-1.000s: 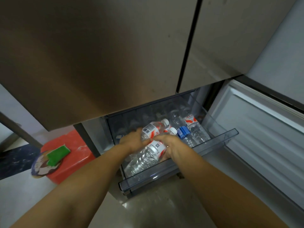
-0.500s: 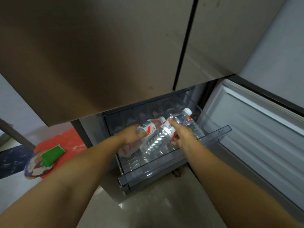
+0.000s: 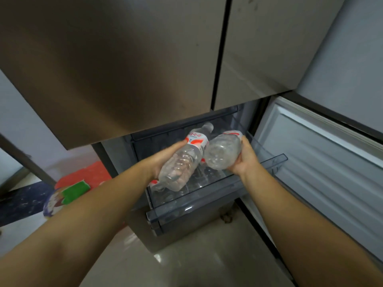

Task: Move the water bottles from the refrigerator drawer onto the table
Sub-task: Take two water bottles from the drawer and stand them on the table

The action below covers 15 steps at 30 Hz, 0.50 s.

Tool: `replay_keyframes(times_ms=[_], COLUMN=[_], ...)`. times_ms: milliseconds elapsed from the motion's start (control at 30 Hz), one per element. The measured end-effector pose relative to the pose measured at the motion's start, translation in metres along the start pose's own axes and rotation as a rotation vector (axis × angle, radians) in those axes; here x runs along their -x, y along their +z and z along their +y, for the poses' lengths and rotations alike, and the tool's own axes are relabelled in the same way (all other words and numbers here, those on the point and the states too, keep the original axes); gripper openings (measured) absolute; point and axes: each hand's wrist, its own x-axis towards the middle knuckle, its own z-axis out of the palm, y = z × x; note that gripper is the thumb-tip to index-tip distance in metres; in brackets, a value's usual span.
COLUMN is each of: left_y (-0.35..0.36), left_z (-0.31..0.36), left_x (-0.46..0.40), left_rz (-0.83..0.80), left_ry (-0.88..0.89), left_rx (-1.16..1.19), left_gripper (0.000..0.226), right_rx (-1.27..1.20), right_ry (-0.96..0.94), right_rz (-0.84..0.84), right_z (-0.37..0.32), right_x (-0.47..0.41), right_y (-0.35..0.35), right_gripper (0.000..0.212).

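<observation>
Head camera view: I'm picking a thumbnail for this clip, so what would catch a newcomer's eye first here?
Two clear water bottles with red-and-white labels, held side by side at centre frame: the left hand grips the left bottle, the right hand grips the right bottle, its base toward the camera. Under them the refrigerator drawer stands pulled out, below the large steel doors. At lower left sits a red stool.

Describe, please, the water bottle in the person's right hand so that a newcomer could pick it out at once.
Start at the refrigerator's pulled-out clear drawer under the steel doors. Two hands hold bottles above it; the right hand grips the right bottle. Unlike the left bottle, which shows its side, red-and-white label and cap, this one points its round clear base at the camera.
</observation>
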Motion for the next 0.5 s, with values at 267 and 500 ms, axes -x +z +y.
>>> replay_keyframes(times_ms=[267,500], left_y=[0.032,0.083], left_z=[-0.03,-0.087], left_x=[0.029,0.052], left_rz=[-0.003,0.095], left_ry=[0.076,0.261], left_rx=[0.213,0.396], left_gripper=[0.053,0.054], right_rx=[0.09,0.402], right_ry=[0.021,0.055], right_rz=[-0.232,-0.405], right_z=[-0.002,-0.006], right_x=[0.018,0.054], right_y=[-0.021,-0.052], right_gripper=[0.05,0.046])
